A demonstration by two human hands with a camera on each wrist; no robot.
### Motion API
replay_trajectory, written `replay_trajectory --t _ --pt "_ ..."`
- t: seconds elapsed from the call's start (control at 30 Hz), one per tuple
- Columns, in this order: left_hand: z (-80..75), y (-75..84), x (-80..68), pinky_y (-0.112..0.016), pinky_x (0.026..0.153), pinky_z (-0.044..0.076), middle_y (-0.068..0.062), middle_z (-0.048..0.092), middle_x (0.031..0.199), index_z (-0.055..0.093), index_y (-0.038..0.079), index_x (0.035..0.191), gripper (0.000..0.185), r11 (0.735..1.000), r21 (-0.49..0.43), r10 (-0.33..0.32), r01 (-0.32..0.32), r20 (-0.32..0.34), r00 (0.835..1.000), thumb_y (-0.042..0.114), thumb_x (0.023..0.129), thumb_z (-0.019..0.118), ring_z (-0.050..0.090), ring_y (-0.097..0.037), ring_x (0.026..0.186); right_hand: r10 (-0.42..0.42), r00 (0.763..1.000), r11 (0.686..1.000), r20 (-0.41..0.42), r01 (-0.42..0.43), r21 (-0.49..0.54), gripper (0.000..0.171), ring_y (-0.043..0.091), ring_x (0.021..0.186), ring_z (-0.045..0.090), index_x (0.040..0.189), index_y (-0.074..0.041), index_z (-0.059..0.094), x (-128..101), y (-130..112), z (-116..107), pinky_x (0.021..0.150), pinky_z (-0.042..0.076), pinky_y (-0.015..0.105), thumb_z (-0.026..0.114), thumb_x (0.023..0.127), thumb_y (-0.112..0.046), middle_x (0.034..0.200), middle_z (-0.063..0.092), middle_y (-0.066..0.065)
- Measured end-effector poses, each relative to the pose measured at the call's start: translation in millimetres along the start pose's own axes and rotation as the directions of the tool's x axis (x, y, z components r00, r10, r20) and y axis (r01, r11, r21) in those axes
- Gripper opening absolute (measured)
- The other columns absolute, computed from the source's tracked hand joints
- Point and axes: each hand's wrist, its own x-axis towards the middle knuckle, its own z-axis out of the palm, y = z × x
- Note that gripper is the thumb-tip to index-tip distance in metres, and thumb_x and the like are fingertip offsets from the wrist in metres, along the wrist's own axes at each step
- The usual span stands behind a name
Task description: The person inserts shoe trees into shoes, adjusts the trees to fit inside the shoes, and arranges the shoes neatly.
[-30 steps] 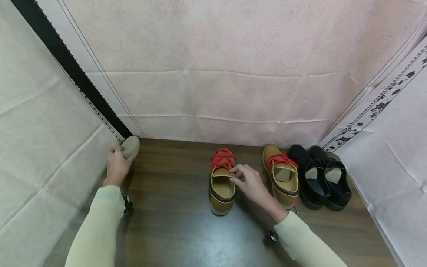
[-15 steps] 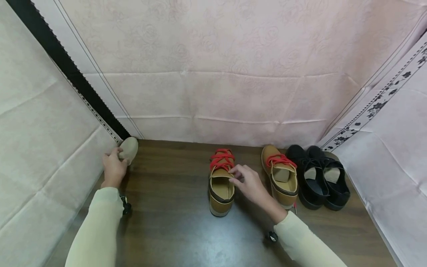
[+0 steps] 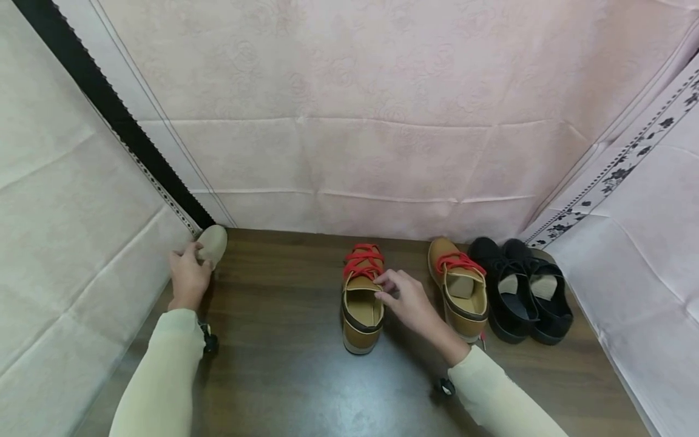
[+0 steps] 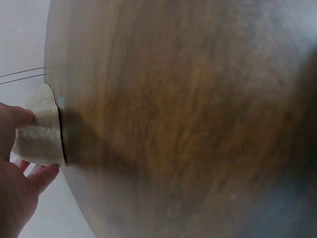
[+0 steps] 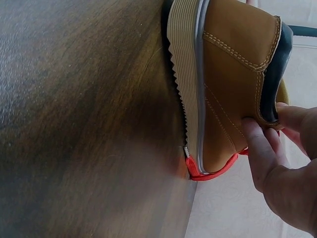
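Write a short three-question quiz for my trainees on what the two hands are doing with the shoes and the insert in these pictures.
1. True or false: the left hand holds a black shoe.
2. Which does the right hand pinch? A) the tan shoe standing apart, B) the tan shoe beside the black pair, C) a black shoe.
3. Fill in: the beige insert sits in the back ___ corner of the wooden surface.

Key: 1 false, it holds the beige insert; 2 A, its fingers pinch the collar; 3 left.
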Motion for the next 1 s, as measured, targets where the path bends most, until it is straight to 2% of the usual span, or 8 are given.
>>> replay_trajectory --t 0.3,0.5,0.6,0.8,1.0 --pt "-3.8 9.1 0.4 -0.062 0.093 0.043 -0.034 0.040 0.132 0.056 0.002 0.139 0.042 0.997 0.033 0.065 -0.063 -0.051 0.997 0.014 0.099 0.062 0.042 -0.046 0.117 0.001 1.000 1.000 0.004 -0.001 -0.003 0.021 0.013 0.086 0.065 0.109 -0.019 0.072 -1 1 -1 0.081 0.058 0.036 0.081 0.090 -0.014 0.089 0.064 -0.002" --pt "-9.1 16.5 -0.2 -0.064 0.091 0.043 -0.034 0.042 0.131 0.058 0.005 0.139 0.043 0.992 0.067 0.113 -0.106 -0.100 0.989 0.015 0.098 0.064 0.046 -0.049 0.113 0.007 1.000 1.000 0.007 -0.007 -0.003 0.021 0.013 0.086 0.064 0.109 -0.019 0.072 -1 1 -1 0.081 0.057 0.035 0.081 0.090 -0.014 0.090 0.063 -0.002" --pt "-11.1 19.4 -0.8 -0.064 0.091 0.042 -0.033 0.043 0.128 0.060 0.006 0.138 0.041 0.988 0.073 0.148 -0.138 -0.144 0.979 0.014 0.098 0.065 0.046 -0.049 0.112 0.005 1.000 1.000 0.006 -0.005 0.002 0.021 0.013 0.085 0.064 0.109 -0.018 0.072 -1 0 -2 0.081 0.058 0.036 0.081 0.091 -0.014 0.090 0.063 -0.002" --pt "-15.5 24.8 -4.1 -0.063 0.093 0.040 -0.034 0.045 0.122 0.062 0.006 0.132 0.037 0.968 0.096 0.247 -0.231 -0.210 0.946 0.010 0.096 0.068 0.045 -0.049 0.110 -0.006 1.000 1.000 0.001 0.006 0.004 0.020 0.012 0.085 0.064 0.108 -0.017 0.072 -1 0 -1 0.081 0.058 0.036 0.081 0.090 -0.014 0.089 0.063 -0.002" --pt "-20.9 34.1 -11.3 -0.062 0.093 0.041 -0.034 0.047 0.123 0.063 0.007 0.131 0.036 0.957 0.104 0.290 -0.272 -0.257 0.922 0.009 0.095 0.070 0.047 -0.049 0.111 -0.014 1.000 1.000 0.007 0.014 0.007 0.020 0.012 0.084 0.063 0.109 -0.017 0.072 0 -1 -2 0.081 0.057 0.035 0.080 0.091 -0.013 0.088 0.064 -0.002"
